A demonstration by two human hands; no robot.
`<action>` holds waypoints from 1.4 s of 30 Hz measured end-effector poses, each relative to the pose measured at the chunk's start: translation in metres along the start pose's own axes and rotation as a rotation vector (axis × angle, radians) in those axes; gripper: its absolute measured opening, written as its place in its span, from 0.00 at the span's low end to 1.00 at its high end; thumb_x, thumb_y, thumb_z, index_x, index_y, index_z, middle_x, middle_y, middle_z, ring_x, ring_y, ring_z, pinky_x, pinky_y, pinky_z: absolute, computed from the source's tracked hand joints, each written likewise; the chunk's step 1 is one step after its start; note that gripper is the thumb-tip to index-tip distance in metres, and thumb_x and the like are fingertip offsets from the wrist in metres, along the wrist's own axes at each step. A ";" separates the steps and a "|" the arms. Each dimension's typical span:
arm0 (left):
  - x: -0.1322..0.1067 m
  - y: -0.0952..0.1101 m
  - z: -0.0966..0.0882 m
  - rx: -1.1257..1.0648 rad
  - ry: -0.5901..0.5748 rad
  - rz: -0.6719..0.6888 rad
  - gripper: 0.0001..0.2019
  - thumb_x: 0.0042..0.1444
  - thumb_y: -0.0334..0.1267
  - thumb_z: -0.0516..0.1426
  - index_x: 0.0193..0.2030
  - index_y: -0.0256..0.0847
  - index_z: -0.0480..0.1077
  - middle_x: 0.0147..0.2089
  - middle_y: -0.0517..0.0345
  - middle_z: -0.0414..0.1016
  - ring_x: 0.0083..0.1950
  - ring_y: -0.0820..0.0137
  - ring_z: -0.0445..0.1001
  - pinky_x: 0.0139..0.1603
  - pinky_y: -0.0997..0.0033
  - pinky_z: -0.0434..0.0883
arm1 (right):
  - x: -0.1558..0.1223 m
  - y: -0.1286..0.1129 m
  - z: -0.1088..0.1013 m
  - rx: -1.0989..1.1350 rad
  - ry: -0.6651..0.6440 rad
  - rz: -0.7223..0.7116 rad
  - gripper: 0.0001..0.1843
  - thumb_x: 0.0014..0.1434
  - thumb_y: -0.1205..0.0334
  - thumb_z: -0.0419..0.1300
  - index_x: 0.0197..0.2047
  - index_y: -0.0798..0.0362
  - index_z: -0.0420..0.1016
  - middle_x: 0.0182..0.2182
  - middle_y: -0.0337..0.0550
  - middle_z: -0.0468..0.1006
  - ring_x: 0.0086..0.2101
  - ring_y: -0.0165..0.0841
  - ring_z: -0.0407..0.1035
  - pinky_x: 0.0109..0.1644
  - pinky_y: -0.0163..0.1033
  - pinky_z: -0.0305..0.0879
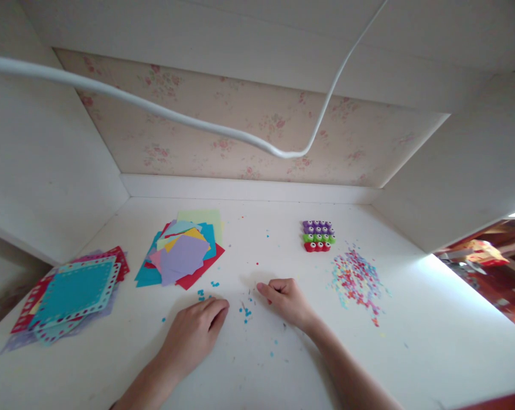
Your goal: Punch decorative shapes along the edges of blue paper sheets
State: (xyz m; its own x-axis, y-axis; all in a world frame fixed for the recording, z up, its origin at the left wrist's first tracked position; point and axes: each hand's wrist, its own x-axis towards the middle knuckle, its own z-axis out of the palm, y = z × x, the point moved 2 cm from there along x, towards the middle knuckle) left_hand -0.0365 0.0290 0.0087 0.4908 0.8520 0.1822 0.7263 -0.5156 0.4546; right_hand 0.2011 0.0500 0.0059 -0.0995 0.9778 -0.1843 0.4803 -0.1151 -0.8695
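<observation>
My left hand (195,333) lies palm down on the white desk (257,364), fingers together and stretched toward a few blue paper bits (203,295). My right hand (285,299) rests on its side with fingers curled and the index finger pointing left, its tip on the desk by more blue bits (245,312). Neither hand visibly holds anything. A stack of plain coloured paper squares (182,253) lies just beyond my left hand.
A pile of punched, hole-edged sheets (71,296) sits at the far left. Small purple, green and red paper punches (318,235) stand in rows at the back right, with a heap of confetti (357,280) before them. A white cable (283,151) hangs overhead.
</observation>
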 end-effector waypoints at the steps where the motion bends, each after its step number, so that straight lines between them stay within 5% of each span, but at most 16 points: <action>1: 0.000 -0.001 0.001 0.000 -0.001 -0.001 0.10 0.68 0.35 0.50 0.44 0.46 0.73 0.42 0.60 0.81 0.41 0.66 0.81 0.42 0.69 0.75 | 0.000 0.000 0.000 -0.002 -0.001 -0.001 0.28 0.61 0.42 0.56 0.17 0.52 0.61 0.16 0.31 0.51 0.20 0.25 0.44 0.23 0.35 0.41; 42: 0.000 0.000 0.000 -0.005 -0.001 -0.005 0.10 0.69 0.36 0.49 0.44 0.46 0.73 0.42 0.60 0.81 0.41 0.65 0.81 0.43 0.67 0.75 | -0.001 -0.001 0.000 -0.035 -0.010 -0.026 0.27 0.62 0.45 0.56 0.18 0.52 0.63 0.16 0.31 0.53 0.20 0.26 0.46 0.23 0.36 0.42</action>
State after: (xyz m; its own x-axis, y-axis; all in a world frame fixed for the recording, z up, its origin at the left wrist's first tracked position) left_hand -0.0364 0.0289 0.0084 0.4879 0.8543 0.1791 0.7260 -0.5111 0.4601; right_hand 0.2009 0.0493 0.0068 -0.1209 0.9786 -0.1664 0.5073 -0.0832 -0.8577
